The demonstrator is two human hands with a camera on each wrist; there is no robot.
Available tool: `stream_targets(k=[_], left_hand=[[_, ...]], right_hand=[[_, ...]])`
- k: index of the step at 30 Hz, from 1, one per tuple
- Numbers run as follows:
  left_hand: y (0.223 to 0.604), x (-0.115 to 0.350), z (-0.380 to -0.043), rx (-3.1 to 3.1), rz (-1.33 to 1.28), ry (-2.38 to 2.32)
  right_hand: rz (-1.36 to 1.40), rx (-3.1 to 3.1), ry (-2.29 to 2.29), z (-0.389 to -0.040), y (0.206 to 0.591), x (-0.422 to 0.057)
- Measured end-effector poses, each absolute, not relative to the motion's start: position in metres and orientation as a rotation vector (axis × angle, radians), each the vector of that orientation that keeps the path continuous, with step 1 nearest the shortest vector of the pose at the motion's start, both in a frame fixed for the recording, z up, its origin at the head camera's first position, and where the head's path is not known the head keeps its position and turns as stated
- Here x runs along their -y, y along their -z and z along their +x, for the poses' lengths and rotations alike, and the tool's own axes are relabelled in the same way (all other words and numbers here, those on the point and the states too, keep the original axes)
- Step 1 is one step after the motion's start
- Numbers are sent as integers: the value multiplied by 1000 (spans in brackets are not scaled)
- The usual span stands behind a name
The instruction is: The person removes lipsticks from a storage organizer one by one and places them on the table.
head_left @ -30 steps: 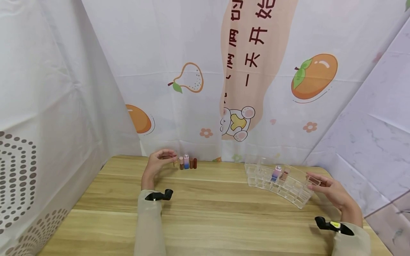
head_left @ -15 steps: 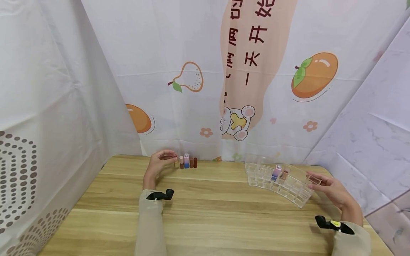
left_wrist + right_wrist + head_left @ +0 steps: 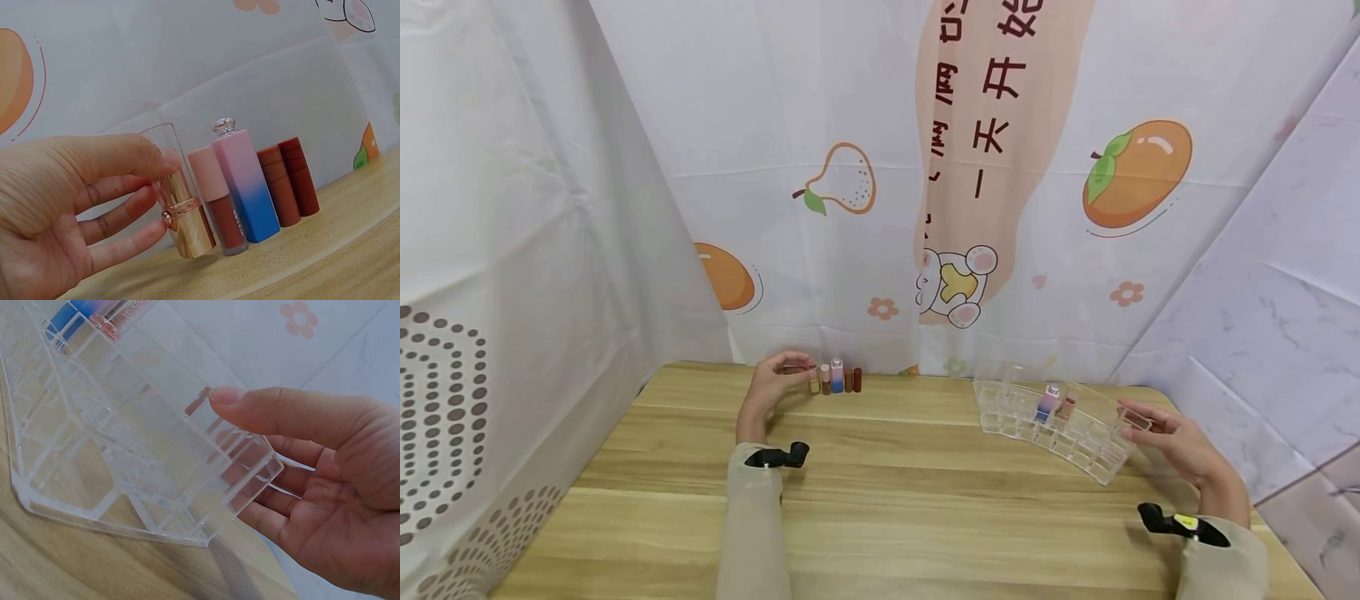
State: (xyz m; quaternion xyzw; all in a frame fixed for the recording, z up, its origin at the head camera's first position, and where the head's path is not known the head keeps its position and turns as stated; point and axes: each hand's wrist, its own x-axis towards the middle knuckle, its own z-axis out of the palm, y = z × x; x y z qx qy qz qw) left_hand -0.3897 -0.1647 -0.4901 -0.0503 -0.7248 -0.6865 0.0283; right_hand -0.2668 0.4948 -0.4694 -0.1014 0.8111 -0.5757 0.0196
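My left hand (image 3: pixel 771 385) pinches a gold lipstick (image 3: pixel 192 232) by its clear cap, thumb in front and fingers behind. The lipstick stands slightly tilted at the left end of a row. Beside it come a lip gloss tube (image 3: pixel 228 215) with a pink cap, a pink-to-blue lipstick (image 3: pixel 247 187) with a jewel-like top, a brown tube (image 3: pixel 279 187) and a dark red tube (image 3: pixel 300 178). On the right, my right hand (image 3: pixel 1180 446) grips the end of a clear tiered lipstick organizer (image 3: pixel 169 456), thumb over its upper edge and fingers behind.
Inside the organizer stand another pink-to-blue lipstick (image 3: pixel 1047 404) and a brownish-pink tube (image 3: pixel 1066 407). A white printed curtain (image 3: pixel 820 275) hangs right behind the row and the wooden table (image 3: pixel 925 483). A marbled sheet (image 3: pixel 1262 350) borders the right side.
My left hand has shifted slightly right, and the gold lipstick now shows more clearly, upright next to the pink-capped tube. The right hand and the organizer stay in place.
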Motion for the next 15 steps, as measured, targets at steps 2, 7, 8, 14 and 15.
stream_targets(k=[2,7,8,14,15], left_hand=[[489,164,-389,2238,-151,2129],[475,162,-379,2250,-149,2147],[472,161,-376,2252,-150,2148],[477,162,-380,2247,-141,2148],[481,162,-382,2249,-142,2139]], right_hand=[[-316,-2512,1792,-267,469,-495],[-316,-2507,1797,-267,470,-495],[-317,-2505,1798,-267,470,-495],[-327,-2492,1792,-267,470,-496],[-329,-2491,1791,-268,470,-497]])
